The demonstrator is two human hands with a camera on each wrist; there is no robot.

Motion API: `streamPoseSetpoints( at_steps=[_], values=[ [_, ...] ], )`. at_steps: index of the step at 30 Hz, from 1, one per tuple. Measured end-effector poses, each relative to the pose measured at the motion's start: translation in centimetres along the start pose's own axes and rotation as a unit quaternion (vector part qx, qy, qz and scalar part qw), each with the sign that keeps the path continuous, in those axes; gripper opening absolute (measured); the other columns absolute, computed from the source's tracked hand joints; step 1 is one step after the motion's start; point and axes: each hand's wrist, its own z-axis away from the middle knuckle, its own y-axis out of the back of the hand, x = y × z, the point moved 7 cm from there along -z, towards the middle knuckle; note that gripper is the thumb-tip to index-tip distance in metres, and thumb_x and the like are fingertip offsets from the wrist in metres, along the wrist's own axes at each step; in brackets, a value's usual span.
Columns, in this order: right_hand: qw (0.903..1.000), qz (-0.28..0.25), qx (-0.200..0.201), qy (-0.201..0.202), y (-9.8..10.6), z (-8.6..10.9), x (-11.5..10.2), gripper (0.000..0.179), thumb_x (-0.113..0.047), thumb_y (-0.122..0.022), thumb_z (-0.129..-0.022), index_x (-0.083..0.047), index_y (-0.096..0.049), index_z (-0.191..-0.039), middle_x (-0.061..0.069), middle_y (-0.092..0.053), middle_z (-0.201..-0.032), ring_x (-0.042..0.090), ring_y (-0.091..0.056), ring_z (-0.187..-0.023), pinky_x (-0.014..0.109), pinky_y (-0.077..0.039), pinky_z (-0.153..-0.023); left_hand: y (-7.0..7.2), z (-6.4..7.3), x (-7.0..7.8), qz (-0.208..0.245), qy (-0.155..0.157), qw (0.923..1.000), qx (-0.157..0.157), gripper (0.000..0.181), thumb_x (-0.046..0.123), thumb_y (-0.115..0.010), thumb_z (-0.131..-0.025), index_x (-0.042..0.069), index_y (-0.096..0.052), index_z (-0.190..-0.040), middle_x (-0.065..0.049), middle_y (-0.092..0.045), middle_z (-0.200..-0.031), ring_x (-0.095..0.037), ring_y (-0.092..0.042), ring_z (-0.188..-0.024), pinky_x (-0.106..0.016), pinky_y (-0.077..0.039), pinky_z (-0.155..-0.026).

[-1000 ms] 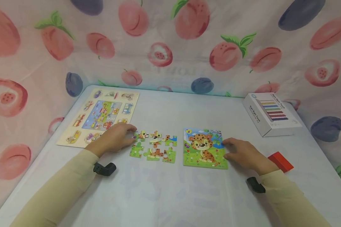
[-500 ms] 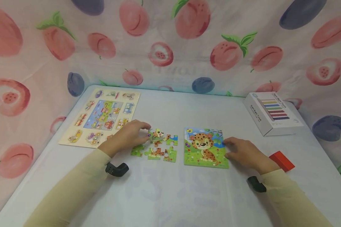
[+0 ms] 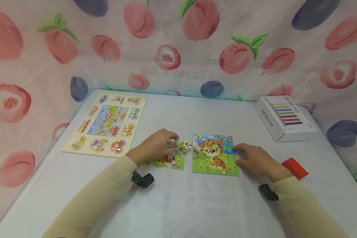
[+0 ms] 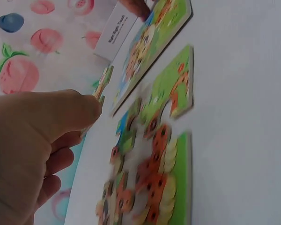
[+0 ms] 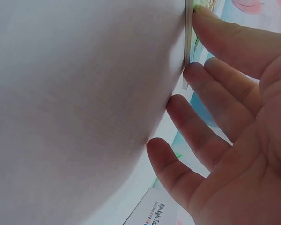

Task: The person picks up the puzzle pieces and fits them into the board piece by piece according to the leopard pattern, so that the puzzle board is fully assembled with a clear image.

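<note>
My left hand (image 3: 156,144) pinches a jigsaw puzzle piece (image 3: 185,145) with part of a leopard's face on it. In the left wrist view the piece (image 4: 104,80) is tilted up at the thumb tip, above the table. Several loose green and spotted puzzle pieces (image 3: 178,162) lie below and beside this hand, which partly hides them. Right of them lies a square leopard picture board (image 3: 201,168). At its right edge rests my right hand (image 3: 254,160), thumb and fingers touching the side. In the right wrist view its fingers (image 5: 192,126) are spread and loosely bent, some on the tabletop.
A wooden vehicle puzzle board (image 3: 128,143) lies at the back left. A white box (image 3: 273,122) with coloured bars printed on it stands at the back right. Beside my right wrist is a red block (image 3: 294,168). A fruit-patterned cloth (image 3: 190,79) hangs behind the table.
My left hand has moved right across the loose pieces, lifting the leopard-face piece from the left of the group toward the picture board. The right hand has stayed at the board's edge.
</note>
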Motion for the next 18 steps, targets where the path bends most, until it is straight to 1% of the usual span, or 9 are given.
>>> streamPoseSetpoints(
  at_steps=[3, 8, 13, 18],
  values=[
    [1.0000, -0.002, 0.002, 0.002, 0.0, 0.0, 0.0, 0.058, -0.016, -0.077, -0.087, -0.001, -0.055, -0.138, 0.027, -0.050, -0.143, 0.050, -0.039, -0.134, 0.065, -0.032, -0.106, -0.6, -0.5, 0.8, -0.004, -0.012, 0.9999, -0.002, 0.041, 0.023, -0.072, -0.093, 0.006, -0.065, -0.129, -0.007, -0.063, -0.126, -0.022, -0.054, -0.119, -0.037, -0.046, -0.100],
    [1.0000, -0.004, 0.003, 0.006, 0.0, 0.0, 0.1, 0.057, -0.016, -0.077, -0.086, -0.001, -0.056, -0.137, 0.026, -0.050, -0.142, 0.050, -0.040, -0.133, 0.065, -0.032, -0.106, -1.6, -0.9, 1.9, -0.012, -0.035, 0.9993, 0.006, 0.040, 0.022, -0.073, -0.092, 0.004, -0.065, -0.128, -0.007, -0.065, -0.123, -0.021, -0.056, -0.117, -0.036, -0.046, -0.100],
    [1.0000, -0.002, -0.003, 0.002, 0.0, 0.0, 0.1, 0.057, -0.017, -0.077, -0.086, -0.001, -0.056, -0.137, 0.026, -0.050, -0.142, 0.050, -0.040, -0.133, 0.065, -0.032, -0.106, -2.5, -1.2, 2.7, 0.001, -0.043, 0.9991, 0.006, 0.040, 0.022, -0.072, -0.092, 0.004, -0.066, -0.127, -0.007, -0.065, -0.123, -0.022, -0.055, -0.119, -0.036, -0.045, -0.101],
    [1.0000, -0.002, -0.003, 0.001, 0.1, 0.0, 0.1, 0.058, -0.017, -0.077, -0.087, -0.001, -0.055, -0.138, 0.026, -0.050, -0.142, 0.050, -0.039, -0.133, 0.066, -0.032, -0.106, -3.3, -1.8, 3.7, -0.007, -0.055, 0.9984, 0.007, 0.038, 0.020, -0.071, -0.093, 0.003, -0.066, -0.127, -0.008, -0.066, -0.122, -0.023, -0.055, -0.118, -0.035, -0.046, -0.100]
  ],
)
